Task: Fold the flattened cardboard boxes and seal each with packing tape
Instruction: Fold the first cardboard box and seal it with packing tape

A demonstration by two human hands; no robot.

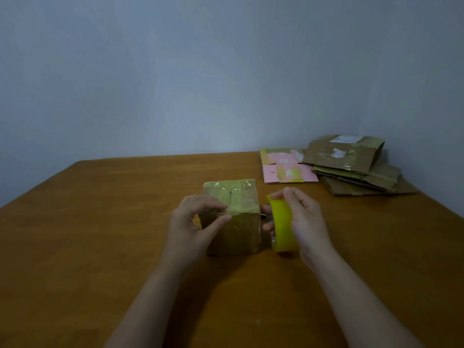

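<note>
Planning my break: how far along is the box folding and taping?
One folded box stands taped across its top. In hand: the left hand pinches its top front edge while the right hand grips the yellow tape roll. Left: the pink flattened box and the brown flattened stack.

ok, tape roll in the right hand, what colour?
Yellow: the tape roll in the right hand, head view.

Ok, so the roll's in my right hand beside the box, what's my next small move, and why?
Probably smooth the tape down over the front top edge of the box with your left hand. Tape already covers the top, that hand pinches at the edge, and your right hand holds the roll close on the right; whether a strip joins roll and box is unclear.
</note>
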